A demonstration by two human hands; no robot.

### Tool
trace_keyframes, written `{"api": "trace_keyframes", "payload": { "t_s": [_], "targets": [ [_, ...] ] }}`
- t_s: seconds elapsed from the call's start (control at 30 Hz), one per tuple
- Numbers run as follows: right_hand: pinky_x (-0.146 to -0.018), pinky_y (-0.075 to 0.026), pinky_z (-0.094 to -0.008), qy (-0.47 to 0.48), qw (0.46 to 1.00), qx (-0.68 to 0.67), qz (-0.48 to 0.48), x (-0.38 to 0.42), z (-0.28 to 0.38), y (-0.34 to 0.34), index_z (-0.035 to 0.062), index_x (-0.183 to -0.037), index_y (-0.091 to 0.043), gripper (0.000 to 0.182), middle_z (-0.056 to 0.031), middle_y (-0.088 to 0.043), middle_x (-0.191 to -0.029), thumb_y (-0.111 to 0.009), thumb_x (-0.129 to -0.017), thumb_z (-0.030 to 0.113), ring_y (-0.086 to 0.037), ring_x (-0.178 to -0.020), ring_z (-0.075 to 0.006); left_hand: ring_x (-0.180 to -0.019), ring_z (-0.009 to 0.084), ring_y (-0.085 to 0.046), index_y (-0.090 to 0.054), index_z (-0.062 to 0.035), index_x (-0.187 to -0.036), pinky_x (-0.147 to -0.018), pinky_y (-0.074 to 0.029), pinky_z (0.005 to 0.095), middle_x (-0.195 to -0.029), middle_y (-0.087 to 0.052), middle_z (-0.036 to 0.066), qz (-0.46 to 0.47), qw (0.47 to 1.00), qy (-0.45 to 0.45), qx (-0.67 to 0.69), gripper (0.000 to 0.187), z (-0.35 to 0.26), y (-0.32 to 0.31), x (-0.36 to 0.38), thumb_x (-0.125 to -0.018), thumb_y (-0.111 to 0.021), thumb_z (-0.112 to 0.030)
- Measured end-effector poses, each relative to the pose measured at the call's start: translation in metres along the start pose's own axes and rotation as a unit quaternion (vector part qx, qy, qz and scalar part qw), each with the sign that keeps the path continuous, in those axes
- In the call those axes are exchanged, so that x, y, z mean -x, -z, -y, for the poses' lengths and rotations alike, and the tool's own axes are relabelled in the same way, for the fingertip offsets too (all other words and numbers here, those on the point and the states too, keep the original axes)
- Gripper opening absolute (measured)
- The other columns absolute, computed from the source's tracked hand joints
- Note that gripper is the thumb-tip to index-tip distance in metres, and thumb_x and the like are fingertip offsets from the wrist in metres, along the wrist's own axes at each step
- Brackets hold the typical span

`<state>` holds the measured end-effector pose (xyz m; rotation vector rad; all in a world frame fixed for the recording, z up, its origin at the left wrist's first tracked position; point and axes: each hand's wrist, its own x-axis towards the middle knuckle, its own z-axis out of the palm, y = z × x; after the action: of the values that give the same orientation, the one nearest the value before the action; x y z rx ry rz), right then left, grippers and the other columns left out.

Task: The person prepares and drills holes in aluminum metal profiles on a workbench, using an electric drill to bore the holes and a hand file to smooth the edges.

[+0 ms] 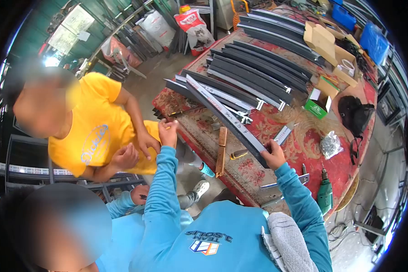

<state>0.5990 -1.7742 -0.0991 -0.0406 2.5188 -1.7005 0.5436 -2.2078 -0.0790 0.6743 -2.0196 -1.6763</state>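
My right hand (274, 155) is wrapped round the near end of a long dark metal profile (226, 115). A white protective film strip with red print and handwriting runs along its face. The profile slants away to the far left, its far part above other profiles on the table. My left hand (168, 133) is raised beyond the table's left edge, fingers loosely curled with the tips apart; I see nothing in it. Close by are the hands (136, 152) of a person in a yellow shirt. A screwdriver (239, 154) lies left of my right hand.
Several dark profiles (254, 68) lie in rows on the red patterned table cover (294, 161). A wooden piece (221, 152), a green drill (324, 192), a green box (319, 102) and a plastic bag (331, 145) are there too. Another person in blue (122, 245) stands at my left.
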Motion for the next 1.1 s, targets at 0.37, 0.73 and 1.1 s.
{"api": "trace_keyframes", "payload": {
  "t_s": [0.37, 0.73, 1.1],
  "targets": [
    [-0.070, -0.049, -0.0379, 0.025, 0.997, 0.068, 0.001, -0.024, 0.025, -0.016, 0.0006, -0.092, -0.056, 0.028, -0.0159, -0.063, -0.081, -0.064, -0.072, 0.019, -0.063, -0.077, -0.0271, -0.091, 0.0225, -0.059, -0.042, -0.0027, -0.134, -0.078, -0.051, 0.0328, -0.105, -0.058, 0.015, 0.346, 0.898, -0.197, -0.188, 0.070, -0.056, -0.100, 0.148, -0.075, -0.076, -0.018],
    [-0.080, -0.048, -0.0469, 0.048, 0.991, 0.121, 0.004, -0.044, 0.028, -0.037, 0.0023, -0.093, -0.056, 0.030, -0.0221, -0.064, -0.095, -0.062, -0.070, 0.019, -0.061, -0.091, -0.0406, -0.099, 0.0311, -0.062, -0.018, -0.0018, -0.147, -0.088, -0.049, 0.0393, -0.128, -0.051, 0.022, 0.411, 0.815, -0.159, -0.376, 0.098, -0.040, -0.119, 0.158, -0.074, -0.077, -0.029],
    [-0.071, -0.048, -0.0426, 0.059, 0.996, 0.063, 0.035, -0.062, 0.007, -0.060, 0.0025, -0.089, -0.053, 0.023, -0.0206, -0.062, -0.081, -0.060, -0.072, 0.016, -0.062, -0.077, -0.0364, -0.101, 0.0432, -0.060, -0.003, -0.0051, -0.150, -0.087, -0.048, 0.0473, -0.118, -0.057, 0.029, 0.420, 0.803, -0.118, -0.407, 0.109, -0.040, -0.105, 0.149, -0.073, -0.075, -0.034]
  ]
}}
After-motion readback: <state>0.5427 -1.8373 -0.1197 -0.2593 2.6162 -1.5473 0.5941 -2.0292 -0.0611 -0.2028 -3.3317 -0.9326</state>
